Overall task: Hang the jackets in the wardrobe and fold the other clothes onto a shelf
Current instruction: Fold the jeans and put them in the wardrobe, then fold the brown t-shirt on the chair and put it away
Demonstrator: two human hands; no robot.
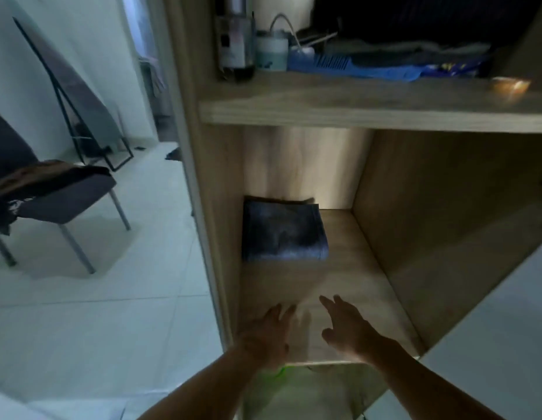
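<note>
Hands: our left hand (268,334) and right hand (345,327) spread, holding nothing
Shelf (339,286): pale woodgrain
Jeans (285,230): folded denim rectangle

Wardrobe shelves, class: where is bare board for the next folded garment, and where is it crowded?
Bare board lies on the lower wooden shelf: right of the folded dark blue denim garment up to the side wall, and in front of it toward both open hands. The upper wooden shelf is crowded with a bottle, jar and blue comb.
</note>
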